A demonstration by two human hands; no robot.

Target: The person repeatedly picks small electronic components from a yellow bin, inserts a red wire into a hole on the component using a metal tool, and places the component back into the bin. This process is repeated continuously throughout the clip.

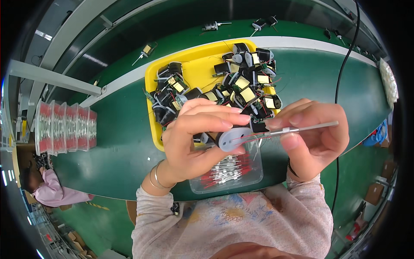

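Note:
My left hand (189,134) grips a small electronic assembly by its sides, fingers above and thumb below. Its pale grey round cap (228,139), pierced by small holes, faces my right hand (315,134). Between that hand's thumb and fingers is a thin metal probe (297,129), held nearly level with its slim tip to the right. Fine red wires run from the probe's left end to the cap; whether they enter a hole I cannot tell. Under my hands a clear plastic tray (202,187) holds many similar probes (228,170) with red wires.
Behind my hands, a yellow tray (196,64) holds many black assemblies (246,86). Stacked clear trays (64,127) of probes stand left. A black cable (338,86) hangs at right. Finished-looking pieces (211,26) lie on the green belt beyond. A person in pink (60,190) is at far left.

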